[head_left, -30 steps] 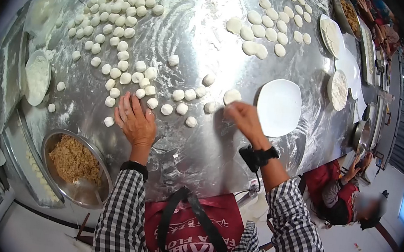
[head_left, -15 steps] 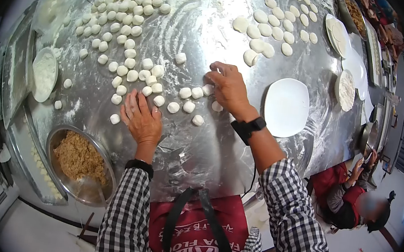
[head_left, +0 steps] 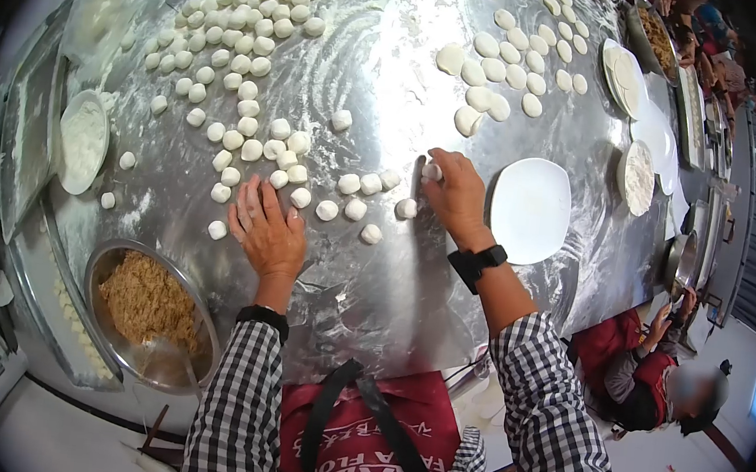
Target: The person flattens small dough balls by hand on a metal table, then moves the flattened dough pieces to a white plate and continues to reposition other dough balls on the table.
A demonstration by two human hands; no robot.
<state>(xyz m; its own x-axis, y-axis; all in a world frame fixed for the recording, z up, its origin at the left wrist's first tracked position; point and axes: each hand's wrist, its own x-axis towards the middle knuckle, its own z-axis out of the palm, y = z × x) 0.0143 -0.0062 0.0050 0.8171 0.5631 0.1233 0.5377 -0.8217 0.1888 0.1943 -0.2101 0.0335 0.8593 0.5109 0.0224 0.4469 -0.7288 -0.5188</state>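
Observation:
My right hand (head_left: 458, 196) curls its thumb and fingers around a dough ball (head_left: 432, 172) low over the steel table. A second dough ball (head_left: 407, 209) sits just below and left of those fingers. Spread on the tabletop, my left hand (head_left: 269, 236) has its fingertips close beside a cluster of small white dough balls (head_left: 279, 179). Between the hands lies a short row of more balls (head_left: 371, 184). Up and to the left a large floury pile of them (head_left: 252, 29) covers the steel.
Flattened dough rounds (head_left: 493, 69) lie at the upper right, above a square white plate (head_left: 530, 211). Filling fills a metal bowl (head_left: 211, 329) at lower left. Flour dishes (head_left: 84, 142) stand at both sides. A co-worker (head_left: 648, 380) is at the right edge.
My right hand has moved right and slightly down, and a dough ball now shows between its fingers. My left hand stays nearly in place, fingers spread.

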